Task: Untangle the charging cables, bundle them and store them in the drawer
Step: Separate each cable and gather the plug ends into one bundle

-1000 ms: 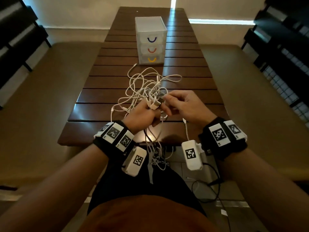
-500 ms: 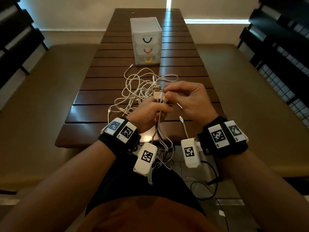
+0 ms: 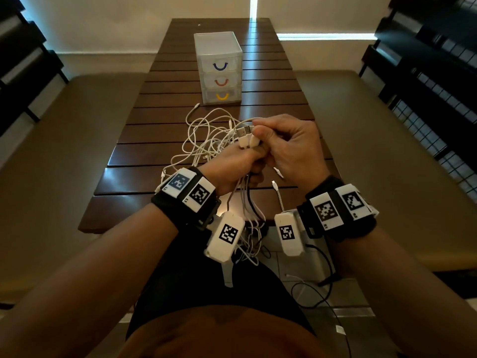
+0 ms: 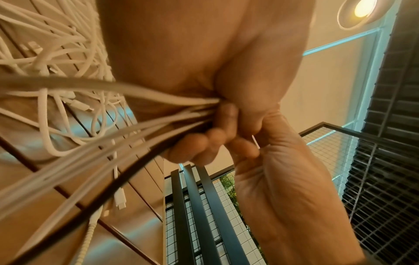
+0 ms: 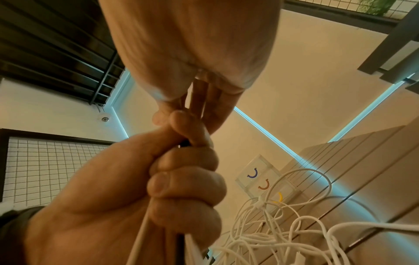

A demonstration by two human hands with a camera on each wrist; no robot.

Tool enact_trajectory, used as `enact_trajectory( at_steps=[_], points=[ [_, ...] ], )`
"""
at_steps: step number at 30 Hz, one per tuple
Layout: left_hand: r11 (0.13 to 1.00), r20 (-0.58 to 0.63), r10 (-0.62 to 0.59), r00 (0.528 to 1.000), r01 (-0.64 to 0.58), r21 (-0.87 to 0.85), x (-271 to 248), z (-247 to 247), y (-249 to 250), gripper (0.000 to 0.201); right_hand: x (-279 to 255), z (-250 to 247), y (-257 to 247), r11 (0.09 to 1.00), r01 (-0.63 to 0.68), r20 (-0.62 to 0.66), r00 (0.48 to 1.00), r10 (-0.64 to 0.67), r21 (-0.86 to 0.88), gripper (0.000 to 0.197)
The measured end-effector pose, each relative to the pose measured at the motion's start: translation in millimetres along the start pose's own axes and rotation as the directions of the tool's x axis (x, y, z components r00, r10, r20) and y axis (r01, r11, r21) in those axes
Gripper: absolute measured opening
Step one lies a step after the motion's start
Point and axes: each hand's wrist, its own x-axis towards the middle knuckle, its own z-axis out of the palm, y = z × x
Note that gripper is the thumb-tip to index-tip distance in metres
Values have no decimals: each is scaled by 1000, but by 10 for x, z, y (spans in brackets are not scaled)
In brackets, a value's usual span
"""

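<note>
My left hand point(image 3: 238, 162) grips a bunch of charging cables point(image 4: 118, 123), mostly white with one black, in a fist above the table's near end. Their USB plugs point(image 3: 245, 137) stick up out of the fist. My right hand point(image 3: 259, 129) is against those plugs, with thumb and forefinger pinching a white cable. In the right wrist view the left fist point(image 5: 183, 188) is wrapped round the strands below the right fingers point(image 5: 204, 109). A loose white tangle point(image 3: 206, 136) lies on the table beyond the hands. The held strands hang down past the table edge toward my lap.
A small translucent drawer unit point(image 3: 219, 71) with blue, red and yellow handles stands further up the slatted wooden table point(image 3: 144, 161), all drawers shut. Padded benches flank the table. Black wire-mesh railings stand on both sides. A black cable lies on the floor point(image 3: 312, 293).
Both hands have risen and moved a little away from me with the cable bunch. The plug ends now stand gathered above the left fist, and the right fingers have moved up to them.
</note>
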Motion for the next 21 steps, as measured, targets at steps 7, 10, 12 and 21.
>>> enact_trajectory(
  at_steps=[7, 10, 12, 21],
  points=[
    [996, 36, -15, 999, 12, 94, 9, 30, 23, 16, -2, -33, -23, 1000, -3, 66, 998, 3, 7, 13],
    [999, 68, -25, 997, 22, 34, 19, 50, 21, 14, -4, -49, -39, 1000, -4, 95, 995, 3, 7, 14],
    [997, 87, -58, 995, 62, -42, 10, 60, 29, 22, -20, -55, -63, 998, -37, 103, 994, 31, 56, 24],
    [945, -102, -37, 994, 1, -328, 129, 66, 53, 45, -230, 72, 36, 840, -481, 400, 842, 362, 252, 70]
  ],
)
